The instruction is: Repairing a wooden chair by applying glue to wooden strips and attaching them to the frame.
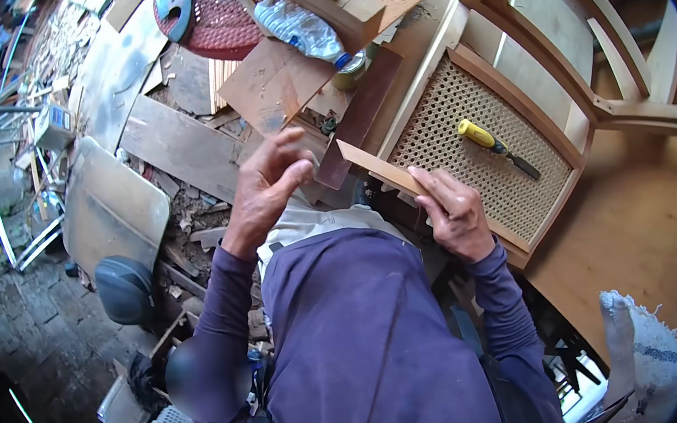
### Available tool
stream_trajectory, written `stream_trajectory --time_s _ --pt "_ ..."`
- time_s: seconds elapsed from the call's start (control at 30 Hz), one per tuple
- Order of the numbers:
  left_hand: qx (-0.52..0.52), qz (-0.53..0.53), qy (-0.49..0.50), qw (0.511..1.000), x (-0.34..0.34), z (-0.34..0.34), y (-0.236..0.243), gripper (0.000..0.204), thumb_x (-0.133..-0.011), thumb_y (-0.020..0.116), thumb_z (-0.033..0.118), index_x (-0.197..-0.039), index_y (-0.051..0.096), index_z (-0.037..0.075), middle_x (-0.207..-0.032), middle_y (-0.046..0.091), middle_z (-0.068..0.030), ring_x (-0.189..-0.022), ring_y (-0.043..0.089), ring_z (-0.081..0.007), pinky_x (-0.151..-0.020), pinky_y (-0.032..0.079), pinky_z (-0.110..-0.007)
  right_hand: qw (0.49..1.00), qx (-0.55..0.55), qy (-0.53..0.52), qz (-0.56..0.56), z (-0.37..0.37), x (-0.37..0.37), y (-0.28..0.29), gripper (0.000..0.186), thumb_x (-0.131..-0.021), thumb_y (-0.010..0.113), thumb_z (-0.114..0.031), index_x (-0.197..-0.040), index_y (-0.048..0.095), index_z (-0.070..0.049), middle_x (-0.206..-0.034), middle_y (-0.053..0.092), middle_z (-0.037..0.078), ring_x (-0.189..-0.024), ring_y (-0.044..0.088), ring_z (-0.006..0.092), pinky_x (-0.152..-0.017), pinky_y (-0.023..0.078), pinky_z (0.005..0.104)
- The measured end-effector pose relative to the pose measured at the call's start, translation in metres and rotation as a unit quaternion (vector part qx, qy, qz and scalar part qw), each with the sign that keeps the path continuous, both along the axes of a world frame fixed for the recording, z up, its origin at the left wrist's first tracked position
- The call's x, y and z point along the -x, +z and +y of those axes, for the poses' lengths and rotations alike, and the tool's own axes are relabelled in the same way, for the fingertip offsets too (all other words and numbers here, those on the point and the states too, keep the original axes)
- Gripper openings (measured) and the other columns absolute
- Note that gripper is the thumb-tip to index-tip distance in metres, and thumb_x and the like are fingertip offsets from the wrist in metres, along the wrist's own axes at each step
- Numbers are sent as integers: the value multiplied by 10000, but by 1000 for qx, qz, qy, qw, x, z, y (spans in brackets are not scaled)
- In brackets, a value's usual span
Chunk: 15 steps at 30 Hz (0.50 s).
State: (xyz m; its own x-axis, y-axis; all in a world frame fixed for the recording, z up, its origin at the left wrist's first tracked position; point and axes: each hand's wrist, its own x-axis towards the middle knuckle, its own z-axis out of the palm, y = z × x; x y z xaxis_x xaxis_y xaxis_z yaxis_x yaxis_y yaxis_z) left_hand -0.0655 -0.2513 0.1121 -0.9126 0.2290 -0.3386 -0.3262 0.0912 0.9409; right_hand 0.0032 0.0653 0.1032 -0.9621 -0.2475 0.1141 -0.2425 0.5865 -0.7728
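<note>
My right hand (457, 208) grips a thin wooden strip (377, 169) with a slanted, pointed end, thumb and fingers pinching its near end. The strip reaches up and left toward my left hand (266, 188), over the edge of a wooden chair frame. My left hand is raised with its fingers bent and the thumb apart, and I see nothing in it. To the right of the strip lies the chair's woven cane panel (444, 112), edged with wood. A chisel (498, 147) with a yellow and black handle rests on the cane, its blade pointing down and right.
Beyond my hands are a dark red board (369, 116), a plastic bottle (301, 30), a jar (348, 72) and brown sheets (274, 85). A handsaw (174, 11) lies on a red woven seat (208, 21). Scrap boards (176, 142) and debris cover the left ground.
</note>
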Motion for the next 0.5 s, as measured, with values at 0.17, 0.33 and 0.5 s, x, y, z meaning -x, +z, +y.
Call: stream_trajectory --time_s 0.17,0.33,0.5 --pt "-187 -140 5 972 -22 20 -26 478 -1041 727 74 -1491 592 -9 -1164 734 -87 -1017 719 -143 -900 597 -289 999 -12 -11 -40 -7 -4 -1 498 -869 756 59 -1358 696 -16 -1033 703 196 -865 716 358 -768 571 396" --pt "-194 -147 15 970 -24 36 -53 339 -1063 711 114 -1365 647 -25 -1096 729 -54 -972 724 -125 -894 599 -286 997 -23 1 -68 -10 -9 -14 510 -877 761 31 -1378 679 -17 -1038 704 205 -883 715 384 -778 572 409" --pt "-190 -175 7 966 -25 42 -73 316 -1069 710 129 -1337 657 -30 -1099 736 -63 -965 722 -127 -889 598 -288 996 -9 -16 -88 -32 -9 -31 486 -905 756 8 -1382 665 12 -1093 718 231 -923 719 408 -839 576 430"
